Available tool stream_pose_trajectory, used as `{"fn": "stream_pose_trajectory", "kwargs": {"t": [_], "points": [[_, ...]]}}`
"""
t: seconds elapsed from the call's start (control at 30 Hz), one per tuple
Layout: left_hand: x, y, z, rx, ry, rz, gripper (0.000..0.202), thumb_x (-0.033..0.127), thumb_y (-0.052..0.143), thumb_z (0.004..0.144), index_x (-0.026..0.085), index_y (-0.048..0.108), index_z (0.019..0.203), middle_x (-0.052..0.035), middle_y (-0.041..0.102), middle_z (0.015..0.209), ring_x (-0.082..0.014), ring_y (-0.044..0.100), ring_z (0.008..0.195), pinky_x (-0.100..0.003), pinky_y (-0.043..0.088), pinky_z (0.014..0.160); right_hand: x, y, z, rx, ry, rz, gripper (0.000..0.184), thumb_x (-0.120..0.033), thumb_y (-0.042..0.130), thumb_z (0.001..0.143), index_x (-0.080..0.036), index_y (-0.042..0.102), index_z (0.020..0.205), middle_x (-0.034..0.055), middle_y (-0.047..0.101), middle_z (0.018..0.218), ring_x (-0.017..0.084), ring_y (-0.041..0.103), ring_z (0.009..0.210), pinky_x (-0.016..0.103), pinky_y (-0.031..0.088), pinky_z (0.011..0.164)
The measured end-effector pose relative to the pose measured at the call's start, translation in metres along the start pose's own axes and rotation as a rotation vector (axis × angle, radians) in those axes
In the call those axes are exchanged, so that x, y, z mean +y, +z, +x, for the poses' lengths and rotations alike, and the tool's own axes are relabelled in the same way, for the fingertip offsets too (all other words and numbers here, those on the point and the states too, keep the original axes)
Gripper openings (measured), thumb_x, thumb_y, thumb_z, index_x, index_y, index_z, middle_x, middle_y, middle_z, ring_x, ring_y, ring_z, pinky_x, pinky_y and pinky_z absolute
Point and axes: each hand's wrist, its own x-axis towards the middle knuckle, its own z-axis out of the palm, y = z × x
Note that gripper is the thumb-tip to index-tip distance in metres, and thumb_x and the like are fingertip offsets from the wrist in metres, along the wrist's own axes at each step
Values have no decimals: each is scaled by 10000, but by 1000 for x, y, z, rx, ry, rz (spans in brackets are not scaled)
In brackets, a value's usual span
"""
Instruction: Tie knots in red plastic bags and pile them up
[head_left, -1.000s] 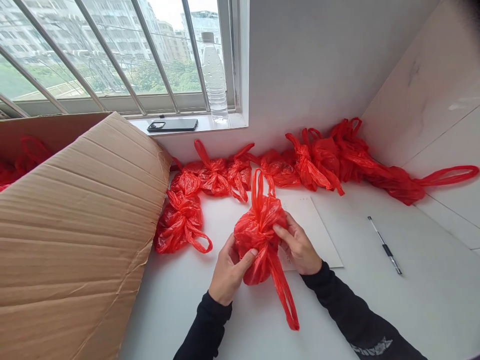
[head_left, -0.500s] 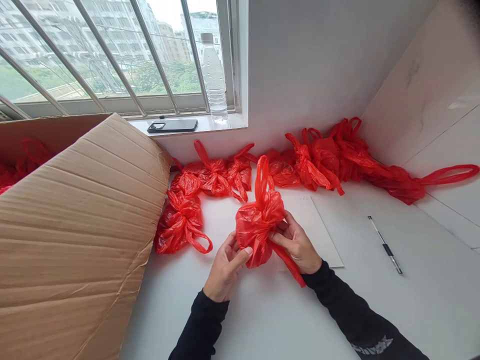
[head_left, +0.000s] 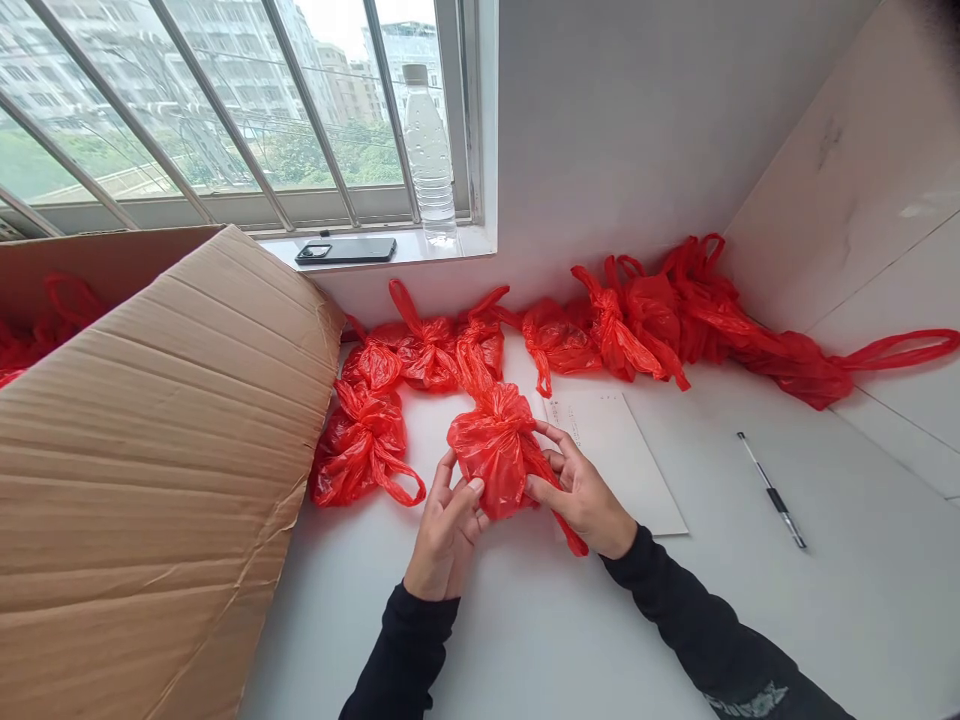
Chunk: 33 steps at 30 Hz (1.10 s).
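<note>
Between my hands is a knotted red plastic bag (head_left: 499, 455), its contents hidden. My left hand (head_left: 448, 525) grips its lower left side, thumb in front and fingers behind. My right hand (head_left: 581, 490) pinches the right side, with one bag handle trailing down past the fingers. Behind and partly under the held bag lies a sheet of paper (head_left: 622, 460) with small writing at its upper left. Another tied red bag (head_left: 367, 445) rests on the white table left of my left hand, its handle loop pointing right.
Several tied red bags (head_left: 562, 335) line the wall, reaching the right corner. A cardboard box (head_left: 165, 450) with red bags inside stands at left. A pen (head_left: 771, 490) lies at right. On the windowsill are a phone (head_left: 345, 250) and a clear bottle (head_left: 429, 160).
Both hands have shifted the held bag slightly left and tilted it, so its upper handle no longer stands upright. More of the paper's writing now shows.
</note>
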Motion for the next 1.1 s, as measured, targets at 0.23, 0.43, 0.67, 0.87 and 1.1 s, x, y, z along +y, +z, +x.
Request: {"fn": "stream_pose_trajectory", "kwargs": {"t": [0.23,0.43,0.67,0.87,1.1], "points": [[-5,-2,4,-1,19,14,652,295,748,784,279,446,1362,-92,627,1283,-244,621,1146,-346,547,896,-5,1,-2,120,-77,-111,447,-254,604,870,-267,457,1292,46,649,1082,211,629,953,391,487,898],[-2,-5,4,-110,-18,-18,604,261,758,784,254,507,1333,-98,660,1248,-244,644,1116,-355,524,950,-7,0,-2,89,-83,-242,194,-307,570,872,-243,556,1055,27,630,1004,223,580,943,359,458,881],[-4,-11,6,-55,-62,17,601,274,771,785,184,509,1318,-107,740,1054,-230,715,951,-340,579,829,-5,2,-4,29,-82,-143,210,-310,622,877,-239,503,1035,-1,571,941,173,556,845,311,453,826],[-5,-9,6,45,-34,92,543,320,786,767,188,532,1229,-95,743,1021,-221,720,913,-299,585,743,-4,6,-4,26,-99,-49,300,-218,675,831,-238,512,1081,19,567,1069,181,576,960,311,456,887],[-3,0,4,21,47,106,548,317,808,731,201,551,1201,-110,704,1153,-263,680,1041,-387,527,932,-6,8,-8,-11,-97,-100,192,-133,576,845,-230,498,991,-33,553,847,122,502,729,257,428,736]]}}
